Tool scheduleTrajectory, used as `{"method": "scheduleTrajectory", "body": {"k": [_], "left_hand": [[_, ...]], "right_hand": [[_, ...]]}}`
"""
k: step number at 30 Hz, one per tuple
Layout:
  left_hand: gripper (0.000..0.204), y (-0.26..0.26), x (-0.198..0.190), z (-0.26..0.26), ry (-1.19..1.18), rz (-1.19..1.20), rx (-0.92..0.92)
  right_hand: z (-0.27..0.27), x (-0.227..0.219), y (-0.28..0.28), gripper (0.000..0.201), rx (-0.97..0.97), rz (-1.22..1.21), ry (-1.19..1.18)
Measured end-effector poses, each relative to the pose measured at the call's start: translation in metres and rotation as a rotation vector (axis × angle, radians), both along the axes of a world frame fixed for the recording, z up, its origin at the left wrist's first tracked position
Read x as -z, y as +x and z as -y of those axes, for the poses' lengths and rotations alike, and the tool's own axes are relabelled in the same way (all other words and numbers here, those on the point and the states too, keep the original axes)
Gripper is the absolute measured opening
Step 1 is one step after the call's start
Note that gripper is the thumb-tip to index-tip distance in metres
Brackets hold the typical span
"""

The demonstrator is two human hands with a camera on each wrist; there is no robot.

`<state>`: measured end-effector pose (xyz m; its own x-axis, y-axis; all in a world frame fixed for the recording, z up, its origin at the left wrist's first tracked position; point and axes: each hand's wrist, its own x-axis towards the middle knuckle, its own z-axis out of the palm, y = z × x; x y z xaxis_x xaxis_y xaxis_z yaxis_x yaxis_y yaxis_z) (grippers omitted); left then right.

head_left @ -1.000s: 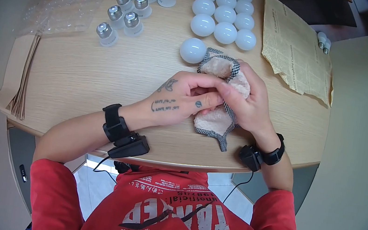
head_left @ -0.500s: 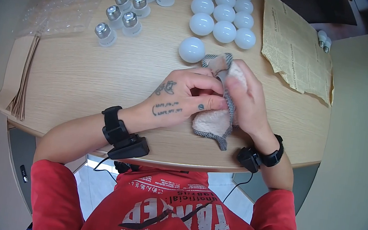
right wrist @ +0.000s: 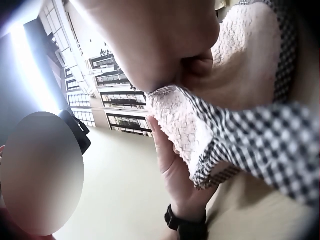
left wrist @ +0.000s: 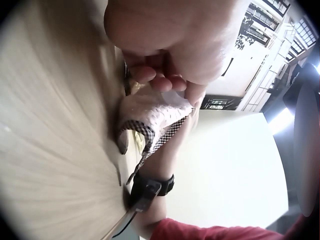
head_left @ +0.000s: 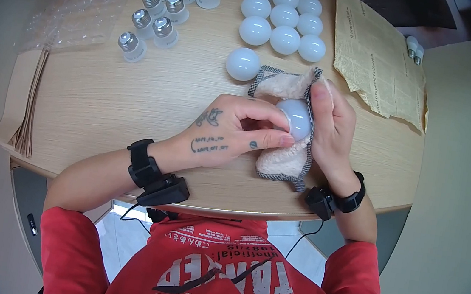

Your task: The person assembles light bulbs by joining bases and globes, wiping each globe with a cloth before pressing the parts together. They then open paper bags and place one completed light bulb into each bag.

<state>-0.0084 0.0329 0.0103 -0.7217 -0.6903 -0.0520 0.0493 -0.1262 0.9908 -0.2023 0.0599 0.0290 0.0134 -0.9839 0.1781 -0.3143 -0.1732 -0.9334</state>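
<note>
One smooth, glossy white bulb (head_left: 298, 118) nestles in a fold of nubbly pale cloth (head_left: 281, 163) with a checked border (right wrist: 255, 132). Your left hand (head_left: 226, 129) pinches it, thumb and forefinger parted by the bulb; your right hand (head_left: 334, 125) curls round the cloth's right side. Beyond the cloth: rows of rounded globes (head_left: 284, 17), head view only. Windows (right wrist: 127, 125) show only in the wrist views.

This looks like an office-style workspace, with a wood-grain desk (head_left: 91, 103), pale partitions (head_left: 455, 166) and tiled floor (head_left: 119, 236).
</note>
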Motion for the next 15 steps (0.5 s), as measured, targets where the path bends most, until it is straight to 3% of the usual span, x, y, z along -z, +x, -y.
{"method": "scheduleTrajectory", "body": {"k": [4, 8, 15], "left_hand": [[0.017, -0.002, 0.007, 0.002, 0.026, -0.053, -0.047], [0.018, -0.001, 0.008, 0.001, 0.052, -0.033, -0.023], [0.018, 0.002, 0.016, 0.004, -0.052, -0.076, -0.022]], "right_hand": [[0.000, 0.011, 0.009, 0.025, -0.088, 0.008, 0.021], [0.001, 0.002, 0.002, 0.035, -0.162, -0.117, 0.096], [0.002, 0.008, 0.005, 0.047, -0.113, -0.136, -0.048]]}}
